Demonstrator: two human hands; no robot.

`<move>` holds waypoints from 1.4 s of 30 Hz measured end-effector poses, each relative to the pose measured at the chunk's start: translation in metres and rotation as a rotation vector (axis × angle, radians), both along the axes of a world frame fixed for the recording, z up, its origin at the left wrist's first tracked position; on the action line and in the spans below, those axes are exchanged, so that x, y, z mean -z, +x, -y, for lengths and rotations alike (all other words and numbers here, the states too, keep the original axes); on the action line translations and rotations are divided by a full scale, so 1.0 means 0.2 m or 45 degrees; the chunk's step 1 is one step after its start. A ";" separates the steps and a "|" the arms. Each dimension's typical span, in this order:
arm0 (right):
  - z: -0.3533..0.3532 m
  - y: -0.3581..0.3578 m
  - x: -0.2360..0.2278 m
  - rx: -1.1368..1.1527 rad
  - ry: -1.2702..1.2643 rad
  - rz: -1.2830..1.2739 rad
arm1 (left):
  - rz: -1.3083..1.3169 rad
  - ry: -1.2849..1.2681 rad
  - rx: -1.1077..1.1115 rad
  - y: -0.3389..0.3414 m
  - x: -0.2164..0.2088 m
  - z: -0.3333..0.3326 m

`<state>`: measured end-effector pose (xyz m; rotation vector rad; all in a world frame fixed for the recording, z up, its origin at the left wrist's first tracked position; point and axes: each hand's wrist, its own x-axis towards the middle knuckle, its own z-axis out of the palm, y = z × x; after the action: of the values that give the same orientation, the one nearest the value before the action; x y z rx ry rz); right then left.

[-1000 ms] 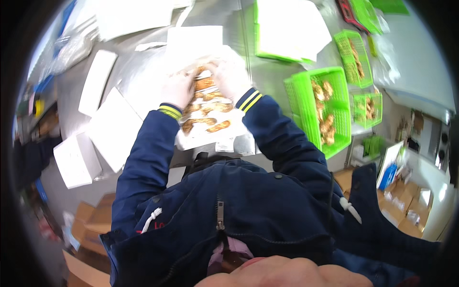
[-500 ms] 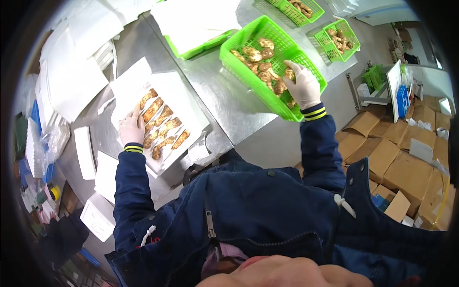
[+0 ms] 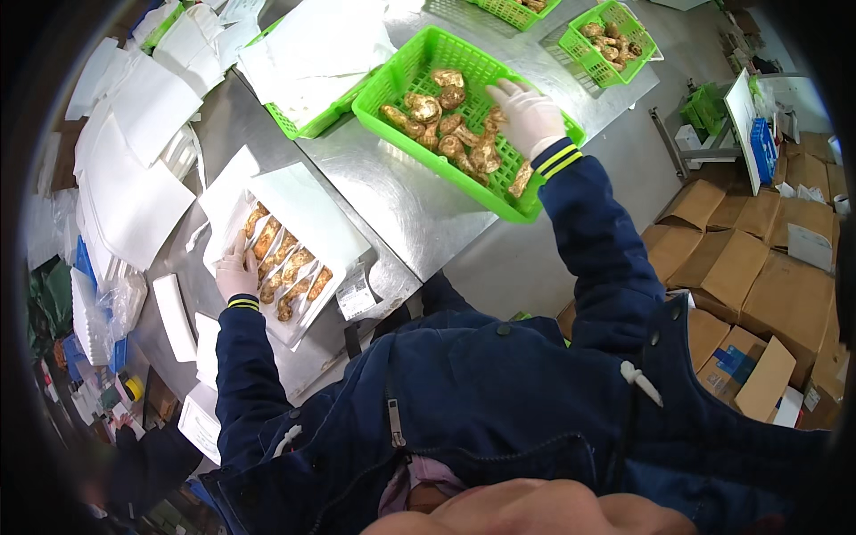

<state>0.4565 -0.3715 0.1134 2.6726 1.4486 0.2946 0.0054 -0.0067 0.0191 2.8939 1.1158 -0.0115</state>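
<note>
My left hand (image 3: 236,272), in a white glove, rests with its fingers stretched along the left edge of a white tray (image 3: 308,209). Brown-and-cream mushrooms (image 3: 283,263) lie there in a slanting row, with white strips between them. My gloved right hand (image 3: 530,120) is over the right side of a large green plastic basket (image 3: 428,169), fingers extended and apart. Close under its thumb side stands a long-stemmed mushroom (image 3: 484,156); whether they touch I cannot tell. Several more mushrooms (image 3: 423,109) lie loose in the basket.
Smaller green baskets of mushrooms (image 3: 611,45) stand at the far right of the metal table (image 3: 374,192). White sheets (image 3: 312,53) cover another green basket. White foam pieces (image 3: 134,134) pile up at left. Cardboard boxes (image 3: 713,267) fill the right side. Another person's dark sleeve (image 3: 152,464) shows lower left.
The whole view has shifted, with the table things now further left. My right hand's fingers have spread, and the mushroom seen in them before is no longer between them. My left hand stays at the tray.
</note>
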 end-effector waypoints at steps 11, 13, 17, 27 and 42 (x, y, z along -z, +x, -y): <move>-0.45 0.03 0.06 -0.219 -0.002 -0.624 | -0.044 0.009 -0.030 0.03 -0.03 0.02; -0.44 0.09 0.06 -0.120 0.396 -0.478 | -0.028 -0.030 -0.049 0.02 -0.01 0.01; -0.41 0.02 -0.08 -0.005 0.199 -0.240 | -0.060 0.028 -0.041 -0.01 -0.01 0.01; -0.51 -0.03 0.05 -0.399 -0.660 -0.404 | -0.134 0.001 -0.050 0.01 0.00 -0.01; 0.10 0.07 -0.16 0.185 0.196 -0.391 | -0.032 0.008 -0.008 0.00 0.01 0.00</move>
<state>0.4709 -0.3918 0.1445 3.0379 1.3397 -0.0184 0.0064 -0.0069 0.0177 2.9038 1.1315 -0.0443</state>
